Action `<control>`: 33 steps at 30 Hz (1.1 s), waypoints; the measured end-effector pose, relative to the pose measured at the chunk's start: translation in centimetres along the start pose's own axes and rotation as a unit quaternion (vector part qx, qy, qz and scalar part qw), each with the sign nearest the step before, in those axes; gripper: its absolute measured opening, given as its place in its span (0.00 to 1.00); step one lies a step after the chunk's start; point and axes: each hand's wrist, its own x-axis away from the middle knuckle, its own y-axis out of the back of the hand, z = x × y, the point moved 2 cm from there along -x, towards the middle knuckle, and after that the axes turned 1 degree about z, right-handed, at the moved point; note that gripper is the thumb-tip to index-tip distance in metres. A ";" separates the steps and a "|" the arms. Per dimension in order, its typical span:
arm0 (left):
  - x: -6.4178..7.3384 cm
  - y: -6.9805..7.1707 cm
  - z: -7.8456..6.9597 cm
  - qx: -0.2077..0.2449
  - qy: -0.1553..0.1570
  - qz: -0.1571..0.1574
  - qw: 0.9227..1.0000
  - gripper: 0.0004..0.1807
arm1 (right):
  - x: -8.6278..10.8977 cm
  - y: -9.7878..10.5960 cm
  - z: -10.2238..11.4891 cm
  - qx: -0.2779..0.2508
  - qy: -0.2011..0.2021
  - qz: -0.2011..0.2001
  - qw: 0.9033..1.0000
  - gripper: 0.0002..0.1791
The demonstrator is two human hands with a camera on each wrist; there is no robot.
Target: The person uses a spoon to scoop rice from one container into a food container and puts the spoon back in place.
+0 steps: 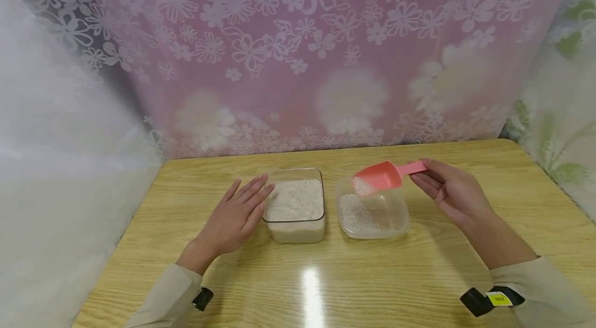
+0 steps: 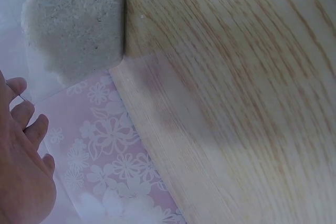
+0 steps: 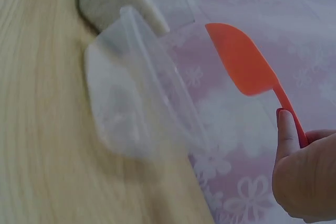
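Note:
My right hand (image 1: 458, 193) pinches the handle of a pink scoop (image 1: 385, 175) and holds it above a translucent plastic tub (image 1: 399, 222). Rice-like white grains (image 1: 361, 186) lie at the scoop's lip, which is on the left. More grains cover the left part of the tub's floor. A clear square container (image 1: 294, 221) with a dark rim stands left of the tub, holding much more of the grain (image 2: 79, 22). Against its left rim, my left hand (image 1: 236, 218) rests with straight fingers. In the right wrist view the scoop (image 3: 242, 61) shows its orange-looking underside.
Both containers stand on a wood-grain table (image 1: 261, 286). A pink flowered curtain (image 1: 279, 85) hangs behind its back edge, with pale sheets at the left (image 1: 60, 162) and right (image 1: 554, 126). Dark bands sit around both sleeves.

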 end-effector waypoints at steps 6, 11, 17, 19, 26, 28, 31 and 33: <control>0.0 0.0 0.0 -0.001 -0.004 -0.007 1.000 0.26 | 1.6 3.2 1.0 0.004 0.000 -0.003 1.000 0.15; 0.0 0.0 0.0 0.001 -0.003 -0.010 1.000 0.26 | 2.6 4.7 1.6 0.021 0.000 -0.013 1.000 0.16; 0.0 0.0 0.0 0.004 -0.002 -0.011 1.000 0.26 | 3.1 5.3 2.3 0.044 0.003 -0.019 0.999 0.15; 0.1 0.0 0.0 0.004 -0.002 -0.011 1.000 0.26 | 3.3 5.4 2.4 0.047 0.004 -0.020 0.999 0.15; 0.1 0.0 0.0 0.003 -0.002 -0.011 1.000 0.26 | 3.3 5.3 2.4 0.070 0.014 -0.023 0.997 0.13; 0.1 0.1 0.0 0.003 -0.002 -0.011 1.000 0.26 | 3.3 5.2 2.4 0.076 0.020 -0.023 0.997 0.13; 0.1 0.0 0.0 0.001 -0.001 -0.010 1.000 0.25 | 3.3 5.2 2.5 0.087 0.027 -0.024 0.996 0.12; 0.1 -0.1 0.1 0.002 -0.001 -0.009 1.000 0.25 | 3.3 5.1 2.5 0.094 0.031 -0.025 0.995 0.12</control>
